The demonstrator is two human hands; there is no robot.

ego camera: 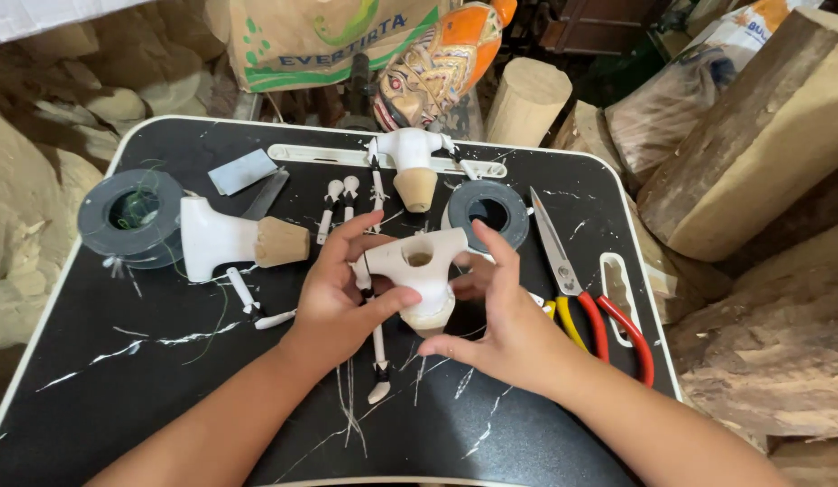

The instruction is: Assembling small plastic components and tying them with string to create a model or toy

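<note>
We hold the white puppet torso [417, 271] between both hands, left hand [340, 293] gripping, right hand [496, 316] cupped loosely, apparently touching; just left of the scissors [581, 293], we keep it steady.

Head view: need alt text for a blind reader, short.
Two bare hands, left hand and right hand, hold a white-painted wooden puppet torso above a black marble-patterned table. Two similar torsos, thin white puppet arms, two grey tape rolls and red-handled shears lie around it, with wood logs beside the table.
</note>
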